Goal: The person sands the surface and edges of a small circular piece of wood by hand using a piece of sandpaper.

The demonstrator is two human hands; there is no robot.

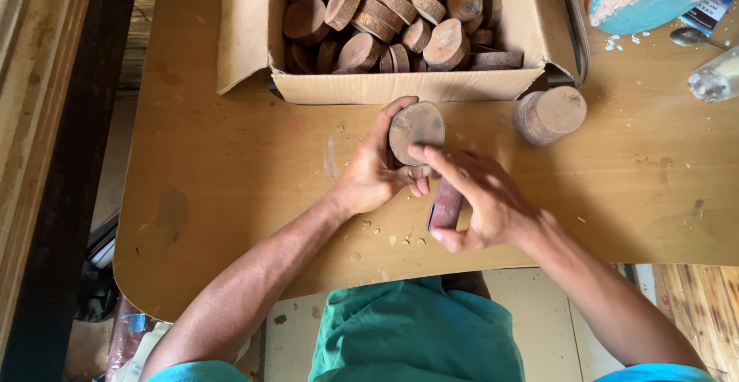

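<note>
The left hand [375, 172] grips a round wood slice [416, 131] upright, face exposed, at the cardboard box's [400, 86] six o'clock. The right hand [483, 201] closes around what looks like folded sandpaper [445, 205], fingertips on the slice.

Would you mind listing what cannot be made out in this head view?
- Reddish strip: mostly covered by the right hand.
- Wood disc: its underside, hidden by the left hand.
- Cardboard box: far end cut off by the top edge.
- Glass bottle: cut off at the right edge.

Worn wooden table [231, 189] over pale floor [296, 336], daylit.
</note>
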